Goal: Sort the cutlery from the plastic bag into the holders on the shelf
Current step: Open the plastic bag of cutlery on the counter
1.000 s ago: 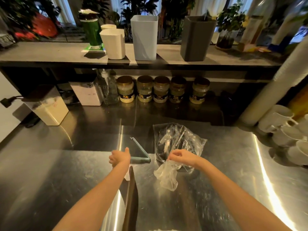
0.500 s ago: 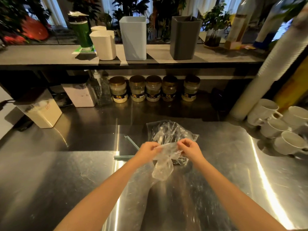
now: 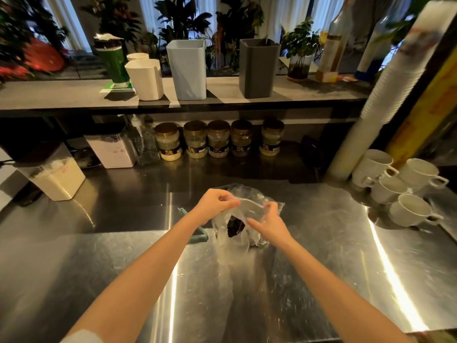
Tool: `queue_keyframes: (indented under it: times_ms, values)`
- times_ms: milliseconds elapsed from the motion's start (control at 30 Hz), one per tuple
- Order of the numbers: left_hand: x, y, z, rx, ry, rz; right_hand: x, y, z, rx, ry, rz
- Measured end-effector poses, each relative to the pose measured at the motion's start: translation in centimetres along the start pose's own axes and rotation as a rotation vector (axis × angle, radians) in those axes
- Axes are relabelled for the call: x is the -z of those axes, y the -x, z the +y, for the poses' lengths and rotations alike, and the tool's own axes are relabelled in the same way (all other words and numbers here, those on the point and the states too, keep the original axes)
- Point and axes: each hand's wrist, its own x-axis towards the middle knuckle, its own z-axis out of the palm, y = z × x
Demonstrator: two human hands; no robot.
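Note:
A clear plastic bag (image 3: 237, 233) lies on the steel counter (image 3: 321, 256) with dark cutlery showing through its mouth. My left hand (image 3: 212, 204) pinches the bag's upper edge. My right hand (image 3: 268, 222) grips the opposite edge, and the mouth gapes between them. On the shelf (image 3: 49, 95) stand three holders: a white one (image 3: 147, 79), a pale blue one (image 3: 188, 69) and a dark grey one (image 3: 258, 68). What the holders contain is hidden.
A green cup (image 3: 112, 60) stands left of the holders. Several jars (image 3: 217, 142) line the back under the shelf. White mugs (image 3: 400, 186) cluster at the right beside a tall cup stack (image 3: 385, 95). A teal clip (image 3: 199, 236) lies by my left wrist.
My left hand left the teal clip and came to the bag. Both hands have lifted the bag's edges and pulled them apart, so the mouth is wider.

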Motion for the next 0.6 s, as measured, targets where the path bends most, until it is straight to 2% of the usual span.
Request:
queue_keyframes:
  times_ms: [67, 167, 267, 333, 400, 467, 533, 600]
  values:
    - [0.3, 0.2, 0.1, -0.014, -0.005, -0.018, 0.6, -0.6, 0.9, -0.020, 0.023, 0.109]
    - [1.6, 0.6, -1.1, 0.078, -0.166, -0.143, 2.5, -1.2, 2.7, -0.017, -0.128, 0.205]
    - [2.3, 0.8, -1.9, 0.079, -0.309, -0.195, 3.9, -1.2, 3.7, -0.023, -0.191, 0.179]
    - [2.7, 1.1, -1.2, 0.061, -0.195, -0.110, 4.5, -1.2, 4.0, -0.065, -0.150, 0.058]
    - [3.3, 1.0, -0.4, 0.085, 0.000, -0.036, 5.2, -1.0, 3.7, -0.107, -0.095, -0.140]
    - [4.0, 0.8, 0.5, 0.126, 0.172, -0.027, 5.8, -0.7, 2.9, -0.099, -0.032, -0.319]
    - [4.5, 0.6, 1.4, 0.151, 0.303, -0.057, 5.8, -0.5, 1.8, 0.009, 0.018, -0.306]
    - [4.5, 0.5, 1.8, 0.138, 0.340, -0.095, 4.9, -0.1, 0.4, 0.237, 0.050, -0.087]
